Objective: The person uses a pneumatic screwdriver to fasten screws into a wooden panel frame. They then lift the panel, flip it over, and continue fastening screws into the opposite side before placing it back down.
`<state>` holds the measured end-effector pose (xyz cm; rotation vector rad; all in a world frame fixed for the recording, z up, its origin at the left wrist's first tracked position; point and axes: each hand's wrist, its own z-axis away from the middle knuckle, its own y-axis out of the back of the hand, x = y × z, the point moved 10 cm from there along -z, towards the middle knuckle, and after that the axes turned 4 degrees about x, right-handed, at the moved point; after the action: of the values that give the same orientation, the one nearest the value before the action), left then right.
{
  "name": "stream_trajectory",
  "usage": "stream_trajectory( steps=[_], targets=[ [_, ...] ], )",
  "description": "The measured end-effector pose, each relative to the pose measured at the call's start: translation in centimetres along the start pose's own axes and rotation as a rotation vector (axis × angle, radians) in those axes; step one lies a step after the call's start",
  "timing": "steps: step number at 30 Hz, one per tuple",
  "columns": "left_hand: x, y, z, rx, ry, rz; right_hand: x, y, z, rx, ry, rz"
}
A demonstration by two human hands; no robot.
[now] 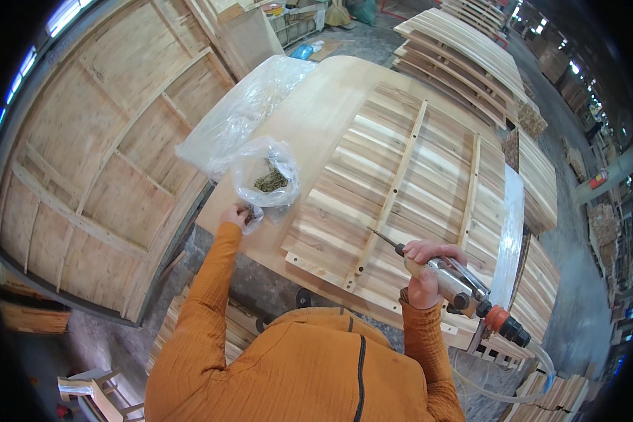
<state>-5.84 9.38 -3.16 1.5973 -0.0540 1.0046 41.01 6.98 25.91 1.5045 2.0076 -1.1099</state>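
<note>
Gripping power driver (454, 287) in right hand (429, 273) over slatted panel (344, 179) toward tabletop's (339, 79) right edge, pinching apparent screws (249, 214) in left hand (232, 215) by near-left corner, seemingly midway, with battens (399, 169) laid but fastening probably unfinished.

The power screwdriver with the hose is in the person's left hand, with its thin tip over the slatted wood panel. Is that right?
Wrong hand: the head view shows the power screwdriver in the right hand. Its thin tip is indeed over the slatted wood panel.

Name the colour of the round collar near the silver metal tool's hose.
The round collar is orange-red, seen best in the head view.
</note>
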Motion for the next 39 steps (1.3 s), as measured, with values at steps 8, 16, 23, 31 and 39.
stream_trajectory(
  steps=[8,16,23,31,39],
  targets=[
    [1.1,0.8,2.0,-0.008,0.204,0.772,0.2,3.3,-1.6,0.029,0.004,-0.038],
    [17.5,-13.9,11.2,-0.683,0.515,1.244,1.8,4.3,-2.9,0.02,-0.059,-0.085],
    [29.4,-19.4,13.3,-0.919,0.38,1.117,4.1,6.6,-5.0,0.075,-0.057,0.005],
    [31.3,-19.5,10.3,-0.741,0.085,1.002,7.6,7.7,-5.9,0.111,-0.103,0.038],
    [33.6,-21.7,9.5,-0.677,-0.107,1.044,12.7,8.4,-6.7,0.013,-0.235,0.119]
  ],
)
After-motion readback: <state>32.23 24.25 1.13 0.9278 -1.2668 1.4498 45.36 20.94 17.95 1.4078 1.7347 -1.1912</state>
